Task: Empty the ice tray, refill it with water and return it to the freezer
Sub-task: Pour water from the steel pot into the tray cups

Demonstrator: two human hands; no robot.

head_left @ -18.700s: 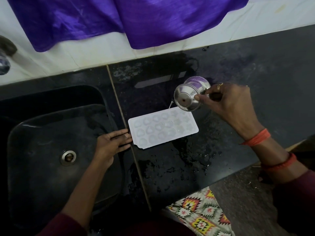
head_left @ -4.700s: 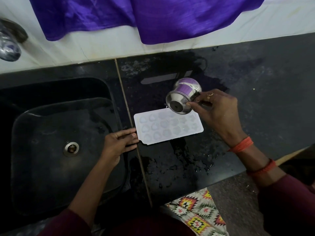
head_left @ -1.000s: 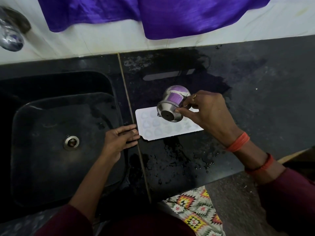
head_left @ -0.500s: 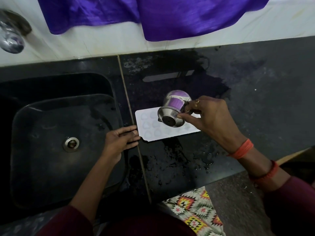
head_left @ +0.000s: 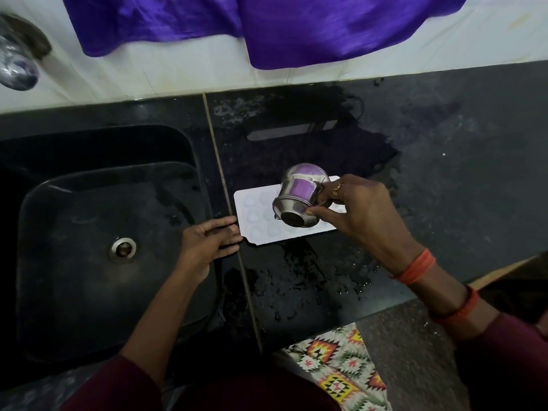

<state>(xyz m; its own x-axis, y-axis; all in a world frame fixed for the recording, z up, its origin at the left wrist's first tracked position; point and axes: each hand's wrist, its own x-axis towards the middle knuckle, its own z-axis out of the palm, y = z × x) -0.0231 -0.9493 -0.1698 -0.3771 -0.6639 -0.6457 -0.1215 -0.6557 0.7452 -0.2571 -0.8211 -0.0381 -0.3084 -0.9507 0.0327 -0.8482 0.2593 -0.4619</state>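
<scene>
A white ice tray (head_left: 257, 215) with round cells lies flat on the black counter (head_left: 444, 161), just right of the sink. My left hand (head_left: 207, 241) rests flat on the counter with its fingertips against the tray's left edge, holding nothing. My right hand (head_left: 353, 215) grips a small steel cup (head_left: 299, 200) and holds it tipped over the tray's middle, its base facing me. The cup and hand hide the tray's right half. No stream of water can be made out.
A black sink (head_left: 98, 232) with a round drain (head_left: 122, 249) fills the left. A steel tap (head_left: 17, 60) sits at the top left. Purple cloth (head_left: 267, 25) hangs over the white wall. Water is spilled on the counter in front of the tray. A patterned mat (head_left: 341, 369) lies on the floor.
Over the earlier frames my right hand carried the tilted cup leftward from the tray's right end to its middle. In the last half second it shifted slightly toward me. My left hand stayed put.
</scene>
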